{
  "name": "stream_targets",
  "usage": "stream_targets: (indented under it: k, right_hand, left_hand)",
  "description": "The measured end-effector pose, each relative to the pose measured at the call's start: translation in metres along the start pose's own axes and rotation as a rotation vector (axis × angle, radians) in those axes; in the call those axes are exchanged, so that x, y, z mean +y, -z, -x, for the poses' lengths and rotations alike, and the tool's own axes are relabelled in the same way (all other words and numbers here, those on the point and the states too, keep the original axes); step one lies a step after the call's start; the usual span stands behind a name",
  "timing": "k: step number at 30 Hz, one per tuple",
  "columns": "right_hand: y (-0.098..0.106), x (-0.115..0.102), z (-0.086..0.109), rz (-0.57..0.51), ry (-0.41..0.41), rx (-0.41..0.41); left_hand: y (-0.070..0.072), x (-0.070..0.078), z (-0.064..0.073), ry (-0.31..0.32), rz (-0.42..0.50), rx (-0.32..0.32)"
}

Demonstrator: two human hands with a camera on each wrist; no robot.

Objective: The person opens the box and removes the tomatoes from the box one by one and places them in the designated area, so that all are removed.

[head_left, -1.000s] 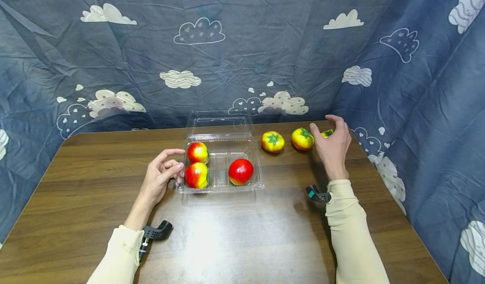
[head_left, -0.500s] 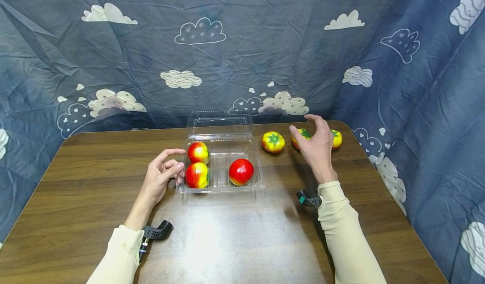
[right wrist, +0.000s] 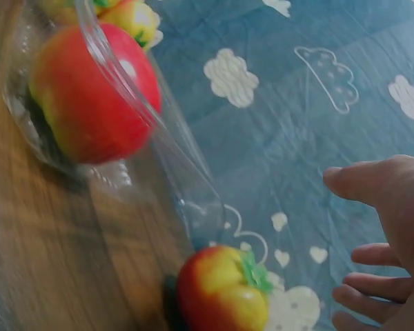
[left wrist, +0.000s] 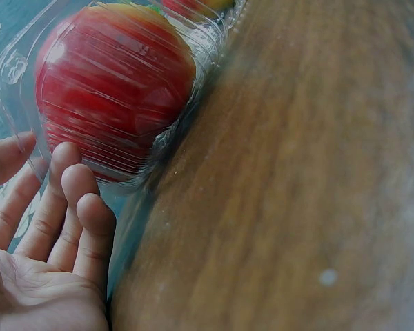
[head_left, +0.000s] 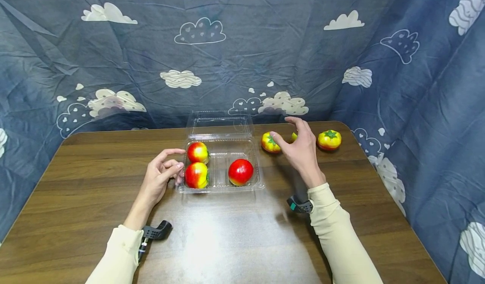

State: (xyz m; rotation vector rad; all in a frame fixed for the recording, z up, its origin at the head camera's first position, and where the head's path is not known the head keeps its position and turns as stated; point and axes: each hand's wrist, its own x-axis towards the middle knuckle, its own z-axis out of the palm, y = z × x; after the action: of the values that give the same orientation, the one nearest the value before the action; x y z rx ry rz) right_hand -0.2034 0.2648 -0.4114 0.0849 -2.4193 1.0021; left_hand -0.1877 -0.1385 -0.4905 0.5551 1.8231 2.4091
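Yellow-red fruit (head_left: 268, 144) sits on the tabletop (head_left: 265, 233) at the clear container's (head_left: 223, 190) two o'clock; the right hand (head_left: 303, 149) is near, fingers apart, seemingly to span it. The left hand (head_left: 157, 176), fingers loosely parted, lies at nine o'clock, presumably steadying.

I log one creased blue cloth (head_left: 242, 56), white cloud prints (head_left: 180, 79), nine through four o'clock; one brown wood-grain table (head_left: 265, 242), six o'clock; one white glare (head_left: 202, 242), near seven.
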Motion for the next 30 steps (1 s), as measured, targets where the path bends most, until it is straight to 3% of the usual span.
stream_targets:
  k: [8,16,30]
  right_hand:
    - [-0.009,-0.013,0.006,0.001,0.046,-0.195]
    - [-0.014,-0.024,0.011,0.000,0.250,-0.376]
    - [-0.021,-0.033,0.016,-0.009,0.416,-0.562]
  left_hand:
    - [0.000,0.000,0.000,0.002,0.001,-0.001]
    - [0.001,-0.001,-0.001,-0.004,0.006,0.001]
    - [0.002,-0.001,-0.001,-0.007,0.005,-0.001]
